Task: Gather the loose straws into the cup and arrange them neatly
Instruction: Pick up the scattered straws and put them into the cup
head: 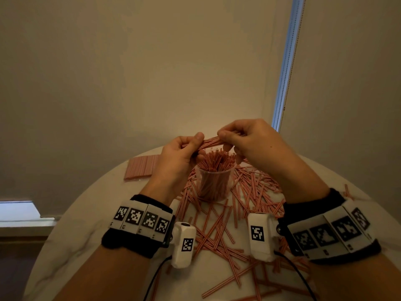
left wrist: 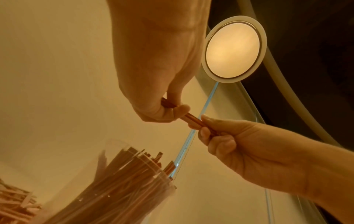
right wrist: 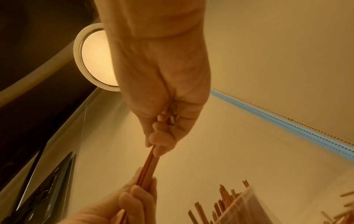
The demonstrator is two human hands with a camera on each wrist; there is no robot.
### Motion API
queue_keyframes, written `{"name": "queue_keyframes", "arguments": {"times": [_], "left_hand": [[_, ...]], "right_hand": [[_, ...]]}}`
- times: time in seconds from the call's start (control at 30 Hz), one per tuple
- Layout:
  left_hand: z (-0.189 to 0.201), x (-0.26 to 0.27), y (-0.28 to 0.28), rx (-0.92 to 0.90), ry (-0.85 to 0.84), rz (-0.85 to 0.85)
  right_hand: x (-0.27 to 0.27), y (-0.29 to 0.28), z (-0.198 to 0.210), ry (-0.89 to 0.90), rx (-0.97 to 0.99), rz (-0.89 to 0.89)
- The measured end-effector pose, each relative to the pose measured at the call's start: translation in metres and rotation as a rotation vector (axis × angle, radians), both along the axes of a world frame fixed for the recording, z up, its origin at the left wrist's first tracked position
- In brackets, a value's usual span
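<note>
A small bundle of red-and-white striped straws (head: pixel 211 141) is held level above the clear plastic cup (head: pixel 213 183). My left hand (head: pixel 191 148) grips one end of the bundle (left wrist: pixel 190 119), and my right hand (head: pixel 230 137) pinches the other end (right wrist: pixel 151 163). The cup (left wrist: pixel 118 189) is packed with upright straws (head: pixel 217 161) and stands mid-table. Many loose straws (head: pixel 245 196) lie scattered around it and toward the near edge.
A flat pack of straws (head: pixel 141 167) lies at the back left of the round white table (head: pixel 76 224). A plain wall stands close behind the table. A ceiling lamp (left wrist: pixel 232 50) shows overhead.
</note>
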State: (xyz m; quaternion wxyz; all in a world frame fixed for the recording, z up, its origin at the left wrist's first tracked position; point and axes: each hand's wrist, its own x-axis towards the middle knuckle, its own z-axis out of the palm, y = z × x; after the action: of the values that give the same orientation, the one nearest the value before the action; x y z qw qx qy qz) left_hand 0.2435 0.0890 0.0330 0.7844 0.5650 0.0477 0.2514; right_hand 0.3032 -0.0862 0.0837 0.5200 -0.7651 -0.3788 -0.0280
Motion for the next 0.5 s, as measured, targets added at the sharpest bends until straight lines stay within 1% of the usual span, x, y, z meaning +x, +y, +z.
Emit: {"name": "queue_keyframes", "arguments": {"times": [0.13,0.2,0.23,0.3,0.37,0.5], "left_hand": [[0.005,-0.001,-0.002,-0.149,-0.045,0.018],[0.004,0.000,-0.005,-0.162,-0.033,0.008],[0.003,0.001,-0.007,-0.143,-0.024,0.001],[-0.001,0.001,-0.010,-0.078,0.009,-0.003],[-0.005,0.001,-0.010,0.041,0.051,0.004],[-0.012,0.001,-0.003,0.343,0.153,0.132]], "right_hand": [[0.000,0.005,-0.003,0.201,0.288,0.070],[0.003,0.008,-0.007,0.281,0.323,0.123],[0.004,0.009,-0.009,0.284,0.306,0.137],[0.007,0.010,-0.014,0.244,0.257,0.105],[0.009,0.008,-0.014,0.177,0.218,0.039],[0.016,0.000,-0.010,-0.043,0.103,-0.183]]}}
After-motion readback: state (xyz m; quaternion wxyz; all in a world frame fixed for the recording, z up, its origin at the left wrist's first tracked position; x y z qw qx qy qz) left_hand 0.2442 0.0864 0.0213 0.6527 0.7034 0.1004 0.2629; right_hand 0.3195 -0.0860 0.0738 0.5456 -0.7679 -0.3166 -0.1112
